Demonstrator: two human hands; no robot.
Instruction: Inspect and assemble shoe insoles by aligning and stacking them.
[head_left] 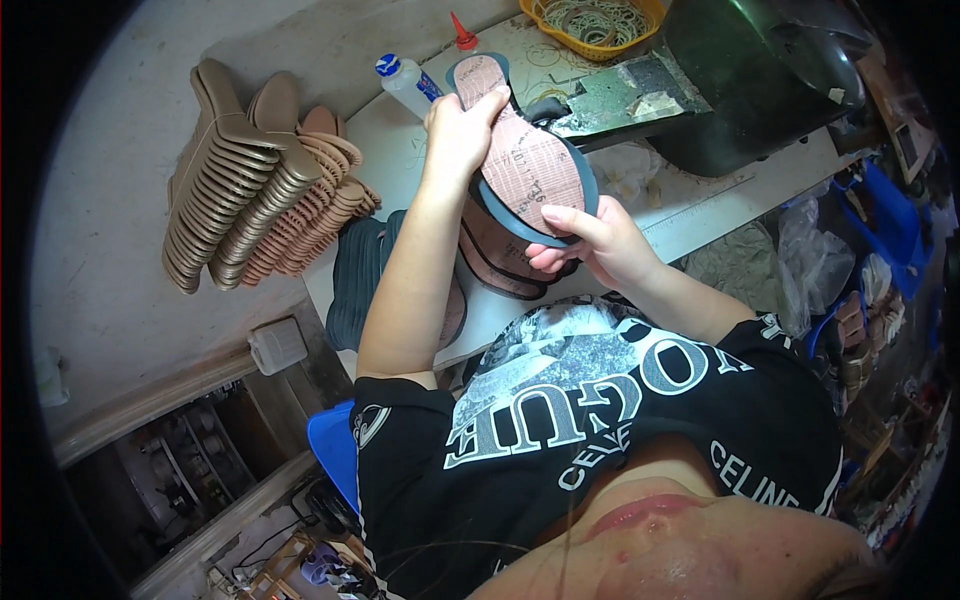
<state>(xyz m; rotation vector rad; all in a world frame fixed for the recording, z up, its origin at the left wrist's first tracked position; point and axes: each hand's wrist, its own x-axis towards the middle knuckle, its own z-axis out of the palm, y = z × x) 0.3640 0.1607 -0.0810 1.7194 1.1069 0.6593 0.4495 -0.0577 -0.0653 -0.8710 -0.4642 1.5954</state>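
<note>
A shoe insole [535, 165] is raised above the table, its pinkish lined face up and a dark teal layer showing around its edge. My left hand [466, 128] is closed on its narrow end, thumb on the pink face. At the wide end my right hand [592, 238] pinches the rim, thumb on top and fingers beneath. Under it, more pink-faced insoles [490, 262] lie on the table, partly covered by the raised one. A stack of dark teal soles [365, 275] stands to the left, partly behind my left forearm.
Tied bundles of gold-brown insoles [215, 190] and pinkish ones [310, 190] sit at the left. A white bottle with a blue cap [408, 85] and a red nozzle tip [462, 35] stand behind my hands. Right of them is a green sewing machine [640, 95]; a yellow basket [600, 45] holds stringy bands.
</note>
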